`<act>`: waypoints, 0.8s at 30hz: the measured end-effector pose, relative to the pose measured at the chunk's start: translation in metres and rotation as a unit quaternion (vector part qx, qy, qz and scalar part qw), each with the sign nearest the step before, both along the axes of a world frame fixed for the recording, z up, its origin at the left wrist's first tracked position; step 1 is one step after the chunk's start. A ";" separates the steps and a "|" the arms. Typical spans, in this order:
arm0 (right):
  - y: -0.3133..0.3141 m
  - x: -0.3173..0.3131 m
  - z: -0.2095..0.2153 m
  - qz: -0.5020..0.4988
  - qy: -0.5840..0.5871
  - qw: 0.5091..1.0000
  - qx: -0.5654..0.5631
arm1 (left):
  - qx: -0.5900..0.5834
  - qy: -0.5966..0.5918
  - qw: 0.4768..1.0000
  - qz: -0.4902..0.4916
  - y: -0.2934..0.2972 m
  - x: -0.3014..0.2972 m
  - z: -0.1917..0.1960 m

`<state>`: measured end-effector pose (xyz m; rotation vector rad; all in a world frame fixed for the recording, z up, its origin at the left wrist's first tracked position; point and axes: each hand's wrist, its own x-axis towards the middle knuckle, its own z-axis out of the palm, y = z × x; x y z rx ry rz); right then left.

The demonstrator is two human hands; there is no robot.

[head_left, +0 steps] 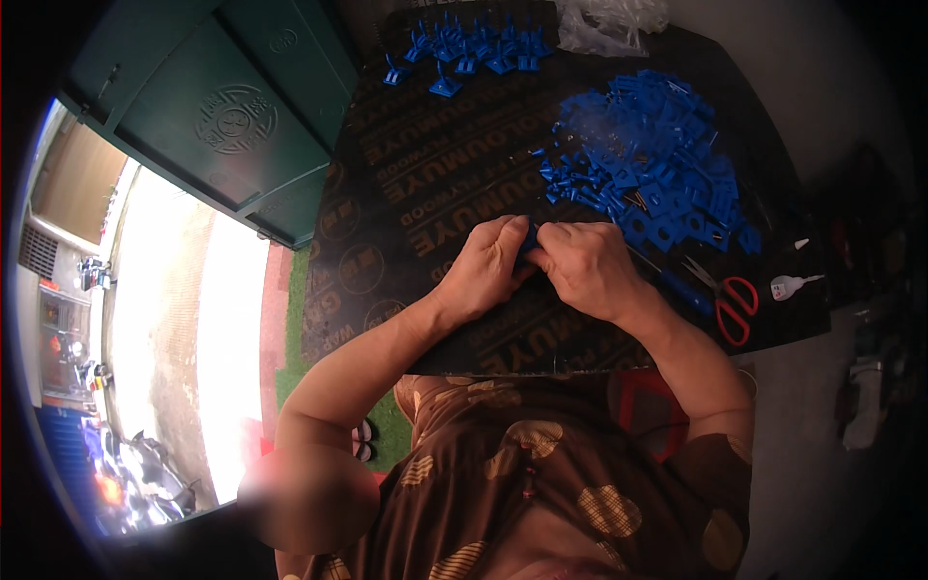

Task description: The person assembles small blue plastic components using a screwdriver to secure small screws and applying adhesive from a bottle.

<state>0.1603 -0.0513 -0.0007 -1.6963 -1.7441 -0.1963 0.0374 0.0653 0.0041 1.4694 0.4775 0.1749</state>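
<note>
Near the front middle of the dark table, my left hand and my right hand meet, fingers closed around a small blue plastic part. Most of that part is hidden by my fingers, so its full shape does not show. Beyond my right hand lies a large heap of loose blue plastic pieces, some flat and square with holes, some thin and pin-like. At the far edge stand several blue pieces with upright stems on square bases.
Right of my right forearm lie red-handled scissors, a tool with a blue handle and a small white bottle with a thin nozzle. A clear plastic bag rests at the far edge. A green metal door stands left of the table.
</note>
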 end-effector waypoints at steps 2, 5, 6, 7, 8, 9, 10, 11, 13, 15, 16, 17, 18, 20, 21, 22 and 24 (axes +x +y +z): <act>0.000 0.000 0.000 0.003 -0.001 1.000 -0.001 | -0.006 0.002 1.000 -0.008 0.002 0.000 -0.001; 0.000 0.003 -0.001 0.014 -0.009 1.000 0.005 | -0.013 0.004 1.000 -0.022 0.005 -0.001 -0.001; 0.000 0.003 -0.001 0.019 -0.012 1.000 0.005 | -0.013 0.005 1.000 -0.027 0.005 -0.001 -0.001; 0.000 0.004 0.000 0.024 -0.015 1.000 0.005 | -0.013 0.005 1.000 -0.027 0.005 -0.001 -0.001; 0.001 0.003 0.000 0.024 -0.015 1.000 0.005 | -0.012 0.004 1.000 -0.028 0.006 -0.001 -0.001; 0.001 0.003 0.001 0.023 -0.013 1.000 0.006 | -0.011 0.003 1.000 -0.029 0.006 -0.001 -0.001; 0.001 0.003 0.001 0.023 -0.012 1.000 0.008 | -0.012 0.002 1.000 -0.029 0.006 -0.001 -0.001; 0.001 0.003 0.000 0.023 -0.012 1.000 0.008 | -0.013 0.005 1.000 -0.025 0.005 0.000 -0.001; 0.001 0.003 -0.001 0.015 -0.009 1.000 0.005 | -0.014 0.008 1.000 -0.023 0.005 0.000 -0.001; 0.001 0.003 -0.001 0.007 -0.003 1.000 0.000 | -0.020 0.006 0.999 -0.028 0.006 0.001 -0.002; 0.001 0.004 -0.001 0.000 0.004 1.000 -0.006 | -0.020 0.006 0.999 -0.030 0.006 0.001 -0.001; 0.001 0.006 0.000 -0.002 0.004 1.000 -0.005 | -0.032 0.017 0.999 -0.016 0.004 0.002 0.003; 0.002 0.009 0.000 0.001 0.017 1.000 -0.005 | -0.046 0.029 0.999 -0.001 0.003 0.002 0.005; 0.003 0.011 0.003 0.003 0.031 0.999 -0.005 | -0.073 -0.039 0.996 -0.022 0.010 0.003 -0.005; 0.003 0.011 0.006 -0.004 0.121 0.992 -0.022 | -0.099 -0.108 0.988 -0.043 0.011 0.004 -0.008; 0.003 0.012 0.009 -0.011 0.209 0.977 -0.039 | -0.098 -0.108 0.988 -0.044 0.010 0.005 -0.009; 0.001 0.015 0.010 -0.023 0.246 0.967 -0.068 | -0.168 -0.166 0.972 0.018 0.007 0.007 -0.008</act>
